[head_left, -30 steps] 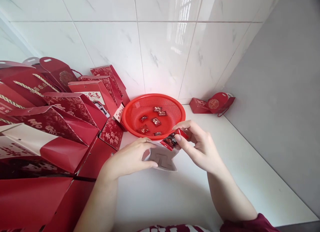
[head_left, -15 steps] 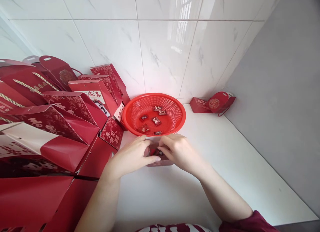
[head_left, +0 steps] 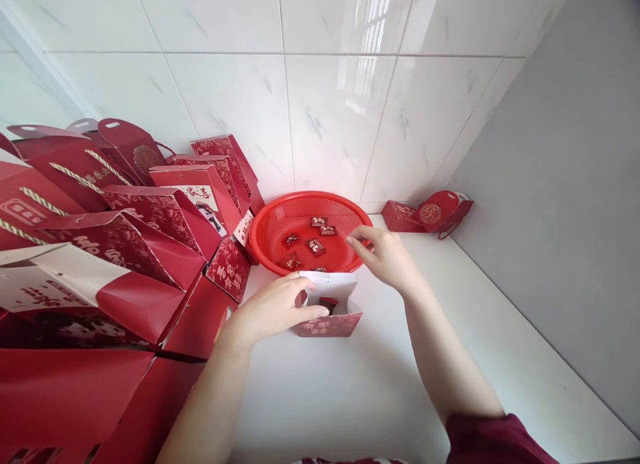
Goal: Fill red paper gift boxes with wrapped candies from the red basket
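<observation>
My left hand (head_left: 283, 304) grips the left side of a small red gift box (head_left: 330, 326), thumb over its front edge. The box stands with its top folded out, showing a white inside, and a dark red wrapped candy (head_left: 329, 305) lies in it. Over the right rim of a red plastic basket (head_left: 257, 234) hovers my right hand (head_left: 383, 254), fingers curled a little, thumb and forefinger apart, nothing visible between them. Several wrapped candies (head_left: 315, 247) are scattered on the basket's bottom.
Many red gift boxes (head_left: 150, 244) crowd the left side of the white table (head_left: 320, 397), some with rope handles. Two more red boxes (head_left: 400, 216) sit at the back right against the tiled wall (head_left: 330, 117). A grey panel (head_left: 560, 204) borders the right side.
My right hand has drawn out of the box and moved up and right to the basket's rim. The box top now shows open, with my left hand still on it.
</observation>
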Motion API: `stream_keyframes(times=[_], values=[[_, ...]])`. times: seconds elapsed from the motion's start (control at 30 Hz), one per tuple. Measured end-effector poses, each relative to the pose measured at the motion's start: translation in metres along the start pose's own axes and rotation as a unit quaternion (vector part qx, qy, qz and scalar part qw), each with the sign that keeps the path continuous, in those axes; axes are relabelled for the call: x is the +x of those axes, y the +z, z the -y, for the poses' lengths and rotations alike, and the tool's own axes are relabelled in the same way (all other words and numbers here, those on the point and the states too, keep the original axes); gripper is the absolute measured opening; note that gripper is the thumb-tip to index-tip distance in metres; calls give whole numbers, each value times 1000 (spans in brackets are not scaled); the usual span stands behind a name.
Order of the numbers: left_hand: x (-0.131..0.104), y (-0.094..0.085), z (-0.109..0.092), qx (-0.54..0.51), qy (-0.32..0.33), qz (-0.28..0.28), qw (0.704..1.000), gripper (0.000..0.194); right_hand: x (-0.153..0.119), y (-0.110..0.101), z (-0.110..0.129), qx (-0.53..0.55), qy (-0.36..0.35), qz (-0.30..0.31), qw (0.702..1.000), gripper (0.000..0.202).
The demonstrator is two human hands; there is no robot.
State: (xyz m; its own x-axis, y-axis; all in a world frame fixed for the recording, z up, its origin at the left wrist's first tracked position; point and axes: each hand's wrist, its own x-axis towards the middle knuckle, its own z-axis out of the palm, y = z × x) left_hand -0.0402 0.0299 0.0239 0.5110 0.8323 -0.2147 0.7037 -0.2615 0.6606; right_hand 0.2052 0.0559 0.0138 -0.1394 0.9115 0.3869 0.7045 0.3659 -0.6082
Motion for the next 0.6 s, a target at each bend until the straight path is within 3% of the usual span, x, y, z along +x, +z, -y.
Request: stream_keyframes(times=[0.1, 0.2, 0.3, 0.47, 0.6], values=[[-1, -1, 0, 17, 11, 5, 1000, 45, 53, 15, -26, -76, 9, 111, 991, 21], [0, -2, -1, 25, 20, 6, 999, 44, 106, 37, -41, -177, 11, 252, 951, 24], [0, -3, 0, 20, 14, 10, 1000, 45, 144, 60, -49, -223, 38, 318, 921, 19], [-1, -2, 3, 1, 14, 4, 1000, 46, 171, 94, -65, -285, 91, 392, 870, 23], [0, -2, 2, 15, 23, 4, 1000, 48, 176, 110, -77, -300, 93, 415, 854, 27]])
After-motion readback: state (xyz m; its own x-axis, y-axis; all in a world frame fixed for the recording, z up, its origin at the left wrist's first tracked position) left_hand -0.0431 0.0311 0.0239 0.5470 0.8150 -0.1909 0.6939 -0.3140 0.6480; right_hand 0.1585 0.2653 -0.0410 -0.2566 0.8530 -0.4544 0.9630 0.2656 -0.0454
